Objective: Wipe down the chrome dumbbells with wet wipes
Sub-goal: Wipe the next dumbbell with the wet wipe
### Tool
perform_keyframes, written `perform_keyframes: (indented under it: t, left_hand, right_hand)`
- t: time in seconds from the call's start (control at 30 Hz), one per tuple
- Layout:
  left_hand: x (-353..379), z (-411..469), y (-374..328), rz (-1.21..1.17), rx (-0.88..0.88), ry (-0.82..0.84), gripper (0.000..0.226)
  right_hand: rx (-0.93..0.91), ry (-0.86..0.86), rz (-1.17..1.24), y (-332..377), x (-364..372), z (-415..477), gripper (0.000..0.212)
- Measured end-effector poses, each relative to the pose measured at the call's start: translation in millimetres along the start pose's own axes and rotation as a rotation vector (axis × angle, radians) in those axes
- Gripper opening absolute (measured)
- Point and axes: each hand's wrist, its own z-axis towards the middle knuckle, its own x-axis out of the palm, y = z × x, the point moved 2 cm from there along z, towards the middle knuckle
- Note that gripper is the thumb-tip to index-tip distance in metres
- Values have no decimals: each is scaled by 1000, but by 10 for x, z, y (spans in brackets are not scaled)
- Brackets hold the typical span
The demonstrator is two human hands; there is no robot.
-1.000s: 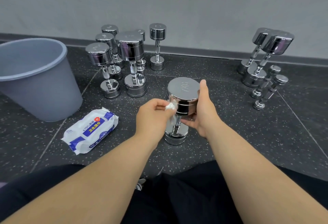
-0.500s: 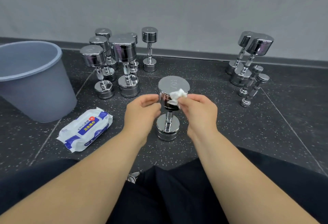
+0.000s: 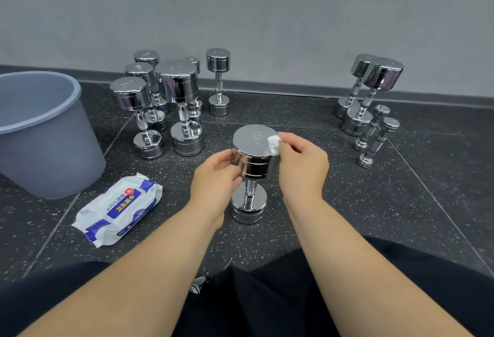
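A chrome dumbbell (image 3: 250, 165) stands upright on the dark speckled floor in front of me. My left hand (image 3: 215, 180) grips the left side of its upper head. My right hand (image 3: 302, 165) pinches a small crumpled white wet wipe (image 3: 274, 144) and holds it against the right edge of the head's flat top. The lower head and handle show between my wrists.
Several chrome dumbbells (image 3: 165, 104) stand at the back left, several more (image 3: 371, 101) at the back right near the wall. A grey bucket (image 3: 40, 133) stands at the left. A white and blue wet wipe pack (image 3: 119, 209) lies left of my left arm.
The wipe passed from my left hand to my right hand. My right hand then lifted it from the side of the upper head to the top's right edge. My left hand took hold of the head.
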Motion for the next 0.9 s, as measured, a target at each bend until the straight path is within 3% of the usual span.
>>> perform_keyframes:
  t: [0.2,0.3,0.4,0.43,0.5,0.57,0.63,0.77,0.83,0.9]
  left_hand:
    - [-26,91,-13,-97,-46,-34,37]
    - [-52,143,-9,-192,-90,-41,40]
    - [-68,182,-7,-150,-110,-58,43]
    - [-72,194,-6,-119,-113,-63,43]
    - [-70,204,-12,-115,-123,-63,43]
    - [-63,186,-29,-151,-130,-58,42]
    - [-56,150,-41,-188,-135,-62,37]
    - [-102,102,-42,-218,-166,-32,31]
    - [-110,109,-33,-212,-184,-4,38]
    - [-117,145,-26,-195,-205,-10,40]
  right_hand:
    - [-425,380,-597,221,217,114,40]
    - [-405,400,-684,240,240,304,46]
    - [-591,570,-745,146,291,118,31]
    - [-670,546,-716,84,280,-5,22]
    - [-814,331,-682,-48,262,-158,10]
    - [-869,157,-575,-108,318,-204,9]
    - [-893,114,-524,-60,424,-230,17]
    - [-1059,138,-662,-127,449,-295,19]
    - [-973,129,-662,-201,291,-277,17]
    - [-620,92,-560,-242,111,-269,17]
